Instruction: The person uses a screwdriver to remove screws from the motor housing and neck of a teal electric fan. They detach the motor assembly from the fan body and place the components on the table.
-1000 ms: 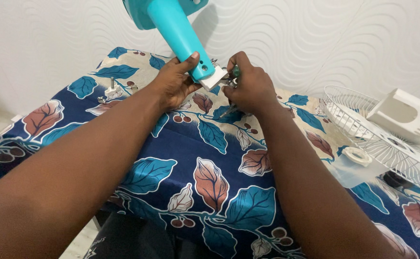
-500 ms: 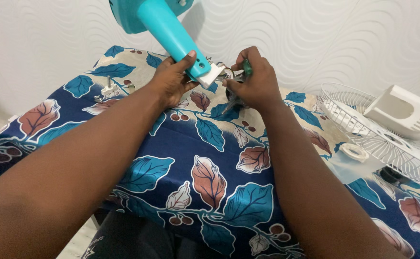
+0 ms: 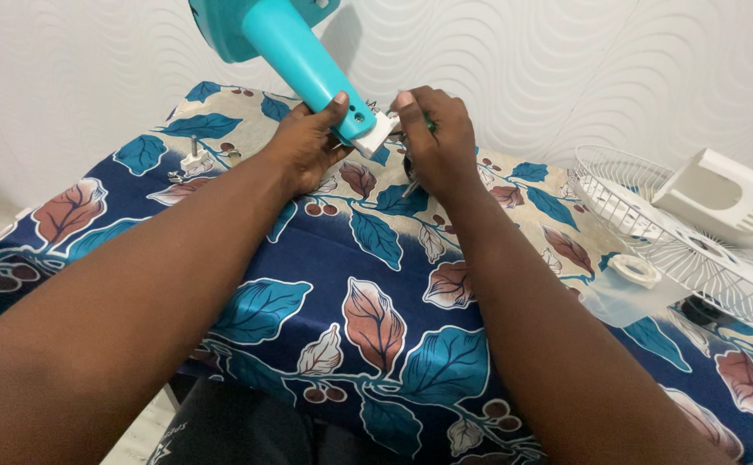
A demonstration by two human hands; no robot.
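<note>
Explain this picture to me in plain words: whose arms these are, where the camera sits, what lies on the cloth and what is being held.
The camera is worn on a person's head and looks down, so both arms are that person's own. The left hand grips a turquoise plastic fan stem with a white end piece. The right hand closes around a green-handled tool at that white end; its tip is hidden. They work over a table covered by a blue leaf-patterned cloth. On the right lie a white wire fan guard, a white plastic housing and a small white ring. A small white part with a metal pin sits far left.
</note>
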